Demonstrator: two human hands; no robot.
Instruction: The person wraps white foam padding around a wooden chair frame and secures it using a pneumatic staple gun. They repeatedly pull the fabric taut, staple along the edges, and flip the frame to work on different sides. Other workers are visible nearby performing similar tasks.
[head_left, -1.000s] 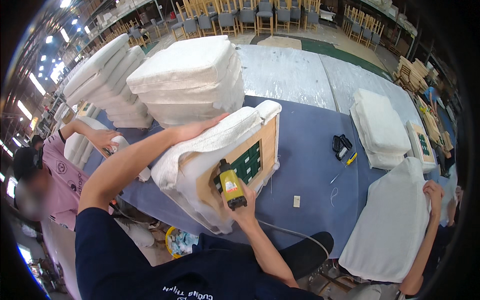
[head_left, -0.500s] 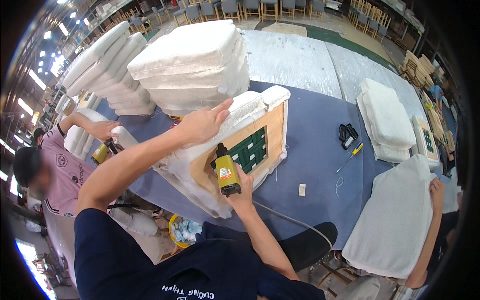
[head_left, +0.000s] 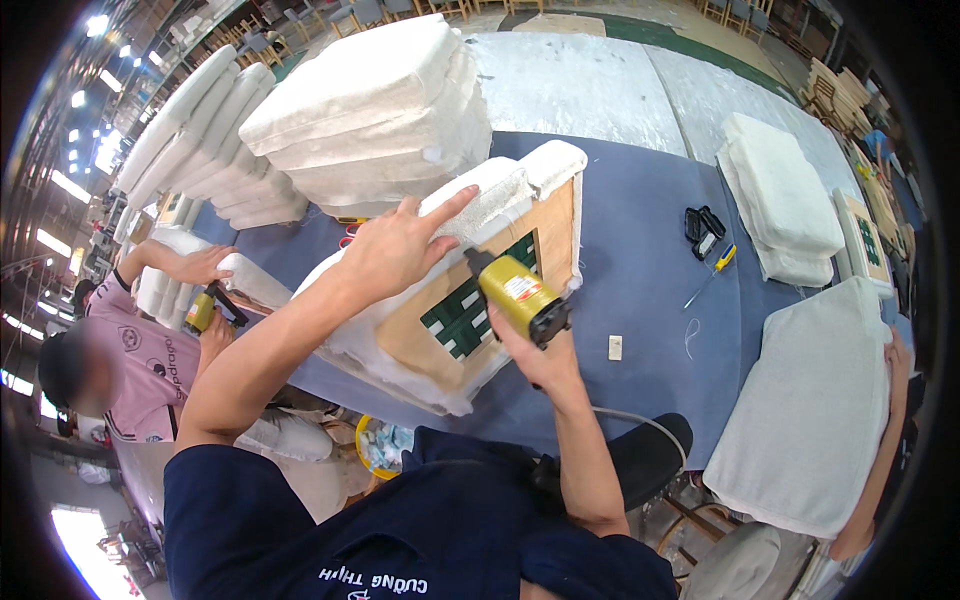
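Observation:
A chair seat stands tilted on the blue-covered table, its wooden underside facing me. White fabric wraps its edges, and green woven webbing fills the opening in the wood. My left hand lies on the fabric along the seat's upper edge, index finger and thumb spread apart. My right hand is wrapped round a yellow pneumatic staple gun. The gun's nose points at the upper part of the wooden frame, over the webbing; whether it touches the wood I cannot tell. A grey air hose trails from near my right wrist.
White cushioned seats are stacked at the back, far left and right. A yellow-handled screwdriver, a black case and a small pale tag lie on the table. Co-workers flank me; the left one holds another staple gun.
My right hand has moved the staple gun rightward and up, turning it toward the seat's upper edge. My left hand stays on that edge with its fingers more spread. The view has shifted slightly.

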